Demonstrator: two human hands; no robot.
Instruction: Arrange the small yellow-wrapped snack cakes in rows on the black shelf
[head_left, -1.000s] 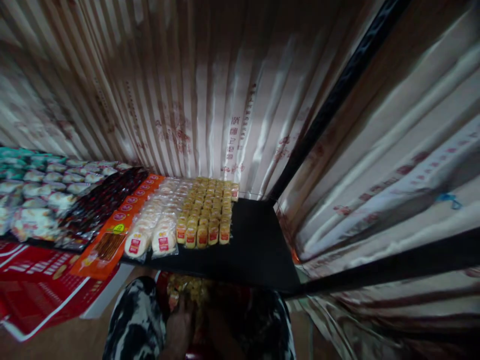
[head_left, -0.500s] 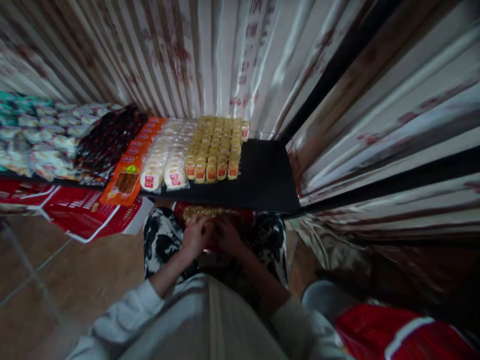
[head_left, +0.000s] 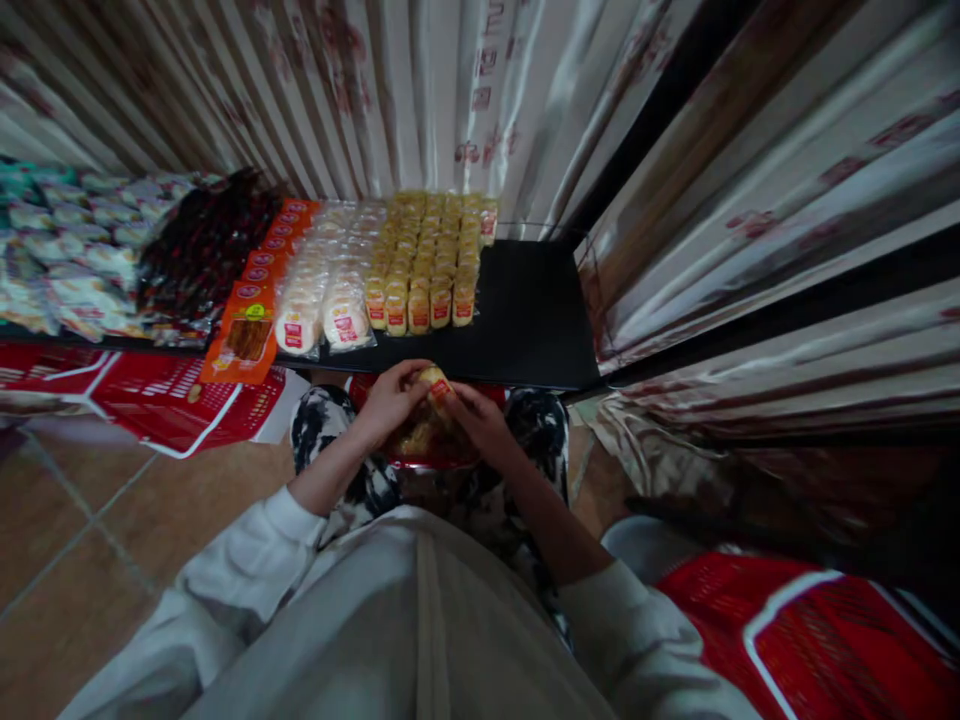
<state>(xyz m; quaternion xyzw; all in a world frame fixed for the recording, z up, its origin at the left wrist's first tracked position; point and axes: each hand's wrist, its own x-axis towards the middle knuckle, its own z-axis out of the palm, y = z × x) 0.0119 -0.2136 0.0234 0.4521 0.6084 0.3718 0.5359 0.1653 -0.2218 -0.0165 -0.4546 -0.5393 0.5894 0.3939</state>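
Between my hands, just in front of the bench edge, is a small wrapped yellow cake (head_left: pixel 436 381) with a red label. My left hand (head_left: pixel 388 402) pinches it from the left, and the fingers of my right hand (head_left: pixel 482 424) close on its right side. Below them, between my knees, a red container (head_left: pixel 435 464) has more yellow packets in it, partly hidden by my hands. Rows of the same wrapped yellow cakes (head_left: pixel 420 265) stand on the black bench (head_left: pixel 529 320) just beyond my hands.
Left of the cakes lie white round packets (head_left: pixel 298 325), an orange packet (head_left: pixel 251 310), dark wrapped packets (head_left: pixel 202 255) and white-and-green packets (head_left: pixel 90 250). A red bag (head_left: pixel 169 400) is under the bench; another red bag (head_left: pixel 810 630) sits at lower right. Pleated curtains (head_left: pixel 420 90) hang behind.
My hands have risen from low over the red container toward the bench edge, and a wrapped yellow cake now shows between them. The view has tilted down slightly.
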